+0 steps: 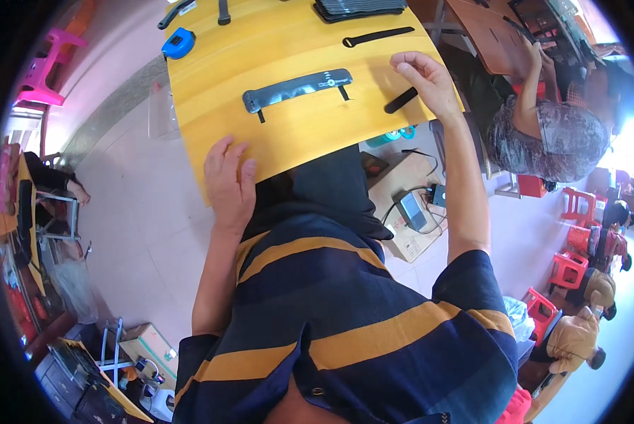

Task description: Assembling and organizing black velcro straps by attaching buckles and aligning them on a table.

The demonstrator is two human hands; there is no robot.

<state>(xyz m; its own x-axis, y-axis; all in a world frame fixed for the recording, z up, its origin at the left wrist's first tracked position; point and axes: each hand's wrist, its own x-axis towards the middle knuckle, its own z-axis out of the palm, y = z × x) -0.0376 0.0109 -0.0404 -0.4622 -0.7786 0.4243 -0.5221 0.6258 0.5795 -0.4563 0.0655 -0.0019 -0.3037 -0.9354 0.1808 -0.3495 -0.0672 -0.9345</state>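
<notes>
Probably light, bendy & a bit slick, the black pouch [299, 90] lies on the yellow table [288, 148]; I'd grip its ends. My L hand [230, 180]'s open, nearside-left of pouch; my R hand [426, 81], half-open & apparently empty, is right of pouch by a short strap [400, 101].

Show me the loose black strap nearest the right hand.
The black strap near the right edge of the yellow table, its upper end meeting the right hand in view; the others, including the looped strap, lie farther up, apart.
</notes>
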